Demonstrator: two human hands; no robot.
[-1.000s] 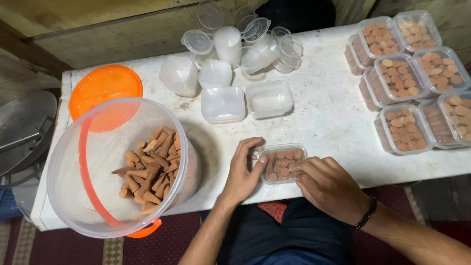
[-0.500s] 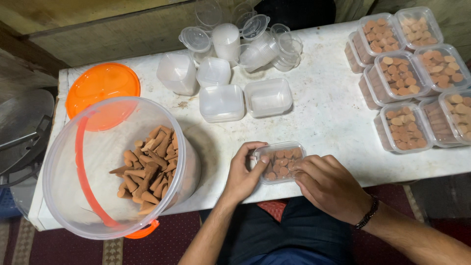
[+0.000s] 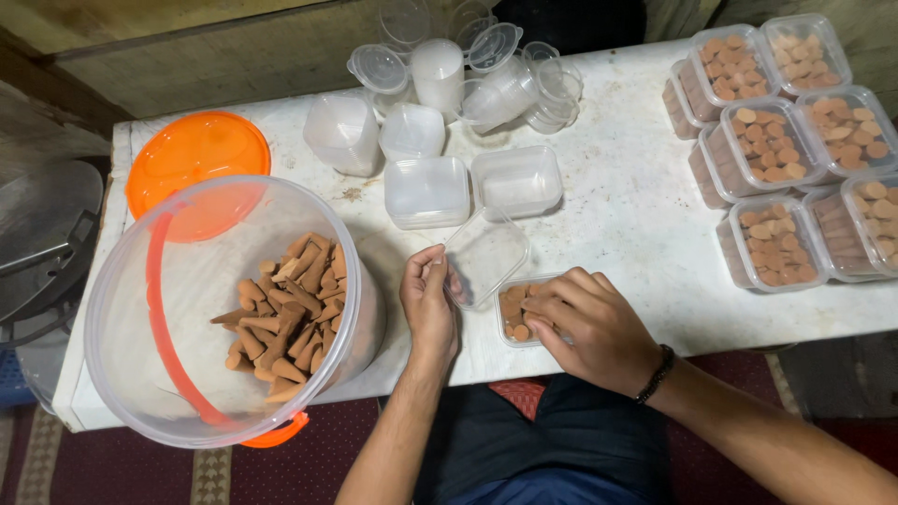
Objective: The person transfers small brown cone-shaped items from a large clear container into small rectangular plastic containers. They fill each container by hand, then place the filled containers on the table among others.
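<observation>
On the white bench (image 3: pixel 617 224) the big clear bucket (image 3: pixel 122 309) of brown cones sits well to the left. At the near edge lies a small filled tub (image 3: pixel 516 313), with the right hand (image 3: pixel 599 327) resting over it, fingers curled on its right side. Its clear lid (image 3: pixel 485 254) tilts up just left of the tub, slanting away from it, pinched at its lower left corner by the left hand (image 3: pixel 428 304).

Clear glossy plastic lid (image 3: pixel 484 254); matt, rough brown cones (image 3: pixel 285 309)
</observation>
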